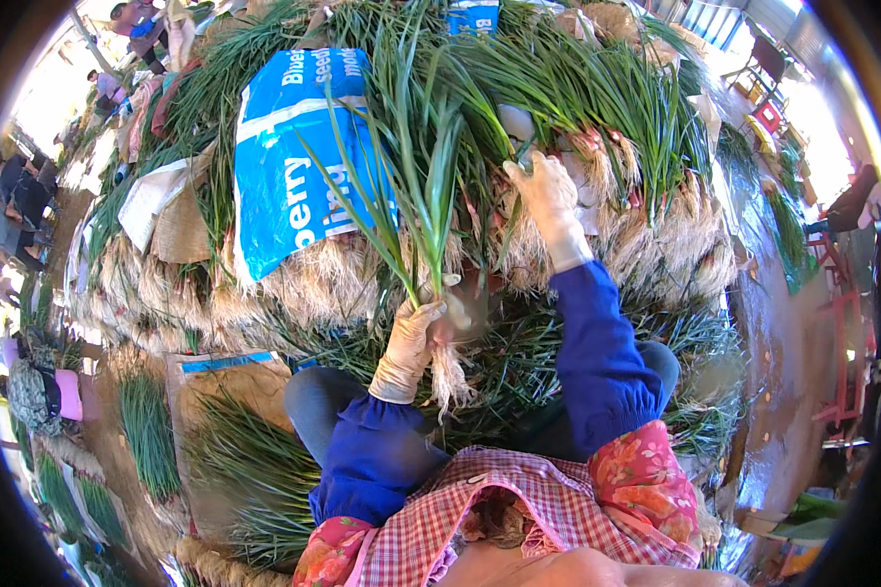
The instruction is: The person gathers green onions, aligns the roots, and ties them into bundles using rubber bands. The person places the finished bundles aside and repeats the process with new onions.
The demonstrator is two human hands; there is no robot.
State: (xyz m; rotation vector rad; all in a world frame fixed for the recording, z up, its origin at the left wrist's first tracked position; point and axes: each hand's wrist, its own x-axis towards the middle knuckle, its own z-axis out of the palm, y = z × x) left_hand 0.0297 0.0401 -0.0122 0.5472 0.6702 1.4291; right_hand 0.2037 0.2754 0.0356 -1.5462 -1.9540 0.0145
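Note:
My left hand (410,341), in a pale glove, is closed around the lower stems of a few spring onions (429,227). Their long green leaves point away from me, and their stringy pale roots (449,374) hang below the fist. My right hand (547,194), also gloved, reaches to the large heap of spring onions (565,81) in front of me. Its thumb and forefinger are at some green leaves; whether they grip one is unclear. A blue plastic sack (294,161) with white printing covers part of the heap, left of the held stems.
Loose green leaves (514,359) lie between my knees and the heap. Bundled spring onions (147,425) and a brown sack (183,455) are on the floor at my left. Several people (29,198) are farther left. A red metal frame (840,352) stands at the right.

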